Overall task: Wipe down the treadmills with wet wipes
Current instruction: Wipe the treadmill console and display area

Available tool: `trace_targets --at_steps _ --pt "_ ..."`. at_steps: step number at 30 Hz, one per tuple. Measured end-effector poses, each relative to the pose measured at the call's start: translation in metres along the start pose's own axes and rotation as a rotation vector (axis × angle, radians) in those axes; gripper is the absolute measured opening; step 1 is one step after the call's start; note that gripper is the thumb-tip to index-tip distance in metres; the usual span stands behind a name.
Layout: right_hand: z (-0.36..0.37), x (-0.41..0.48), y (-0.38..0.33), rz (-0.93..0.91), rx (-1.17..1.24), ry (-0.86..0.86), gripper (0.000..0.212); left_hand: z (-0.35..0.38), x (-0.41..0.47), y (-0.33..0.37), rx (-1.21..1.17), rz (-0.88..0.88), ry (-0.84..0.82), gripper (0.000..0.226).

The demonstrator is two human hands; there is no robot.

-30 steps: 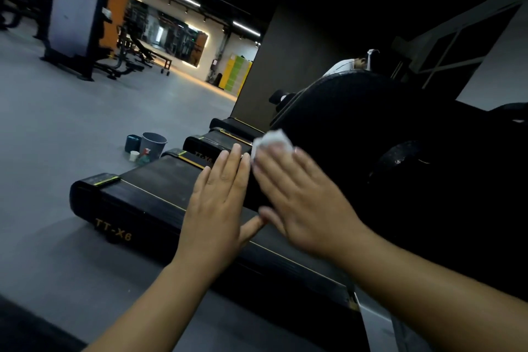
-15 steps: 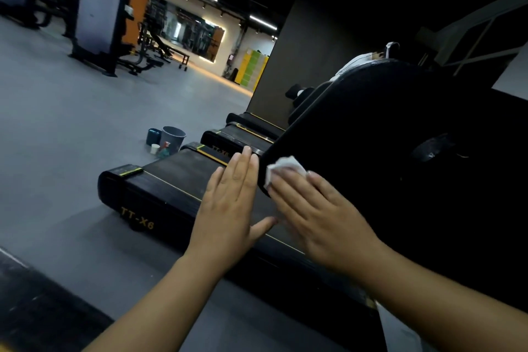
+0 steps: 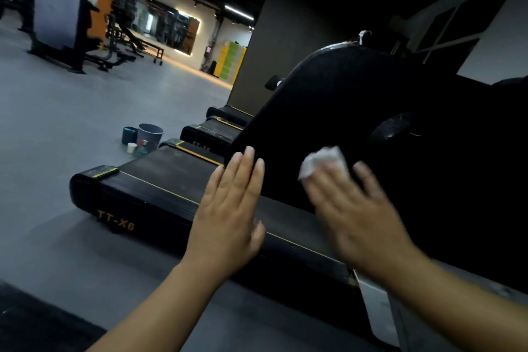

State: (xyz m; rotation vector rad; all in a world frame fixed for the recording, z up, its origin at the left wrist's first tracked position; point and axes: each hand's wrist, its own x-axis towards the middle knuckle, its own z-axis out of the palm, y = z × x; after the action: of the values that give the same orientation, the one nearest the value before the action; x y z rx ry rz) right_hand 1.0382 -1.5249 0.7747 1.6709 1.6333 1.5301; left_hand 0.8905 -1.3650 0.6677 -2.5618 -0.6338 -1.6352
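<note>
Pressing wipe (image 3: 321, 161) on treadmill (image 3: 343, 111): right grip (image 3: 363, 217) seemingly flat, left grip (image 3: 228, 214) flat; grey floor (image 3: 71, 111).

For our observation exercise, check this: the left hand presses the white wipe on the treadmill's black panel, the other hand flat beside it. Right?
No. The head view shows the right hand pressing the white wipe on the black panel; the left hand is the flat one beside it.
</note>
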Motion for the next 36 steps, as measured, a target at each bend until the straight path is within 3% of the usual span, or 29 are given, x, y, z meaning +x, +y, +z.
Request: trace_targets --at_steps 3,7,10,15,20,23,26,31,36 --pt "-0.006 0.027 0.013 0.231 -0.004 0.131 0.061 0.009 0.003 0.025 -0.053 0.037 -0.011 0.092" --pt "0.024 -0.022 -0.017 -0.102 -0.035 -0.014 0.071 0.020 0.001 0.041 -0.099 0.027 0.019 0.094" --pt "0.017 -0.074 0.019 -0.174 -0.069 -0.030 0.076 0.024 0.004 0.046 -0.095 0.009 0.018 0.092" --pt "0.014 -0.053 0.044 0.155 -0.028 0.153 0.065 0.028 0.005 0.067 -0.079 0.144 -0.016 0.094" --pt "0.031 -0.121 0.057 -0.179 -0.077 0.023 0.073 0.035 0.002 0.084 -0.100 0.165 -0.017 0.090" --pt "0.018 -0.127 0.095 0.014 -0.097 0.058 0.066 0.038 0.002 0.088 -0.077 0.185 -0.020 0.090" --pt "0.018 -0.101 0.080 0.184 -0.011 0.149 0.057 0.043 -0.001 0.102 -0.094 0.227 -0.025 0.093" --pt "0.026 -0.152 0.072 -0.151 -0.048 -0.051 0.074 0.048 -0.006 0.121 -0.097 0.268 -0.058 0.092" --pt "0.018 -0.119 0.075 0.158 0.034 0.137 0.061 0.049 -0.007 0.131 -0.121 0.261 -0.064 0.090"
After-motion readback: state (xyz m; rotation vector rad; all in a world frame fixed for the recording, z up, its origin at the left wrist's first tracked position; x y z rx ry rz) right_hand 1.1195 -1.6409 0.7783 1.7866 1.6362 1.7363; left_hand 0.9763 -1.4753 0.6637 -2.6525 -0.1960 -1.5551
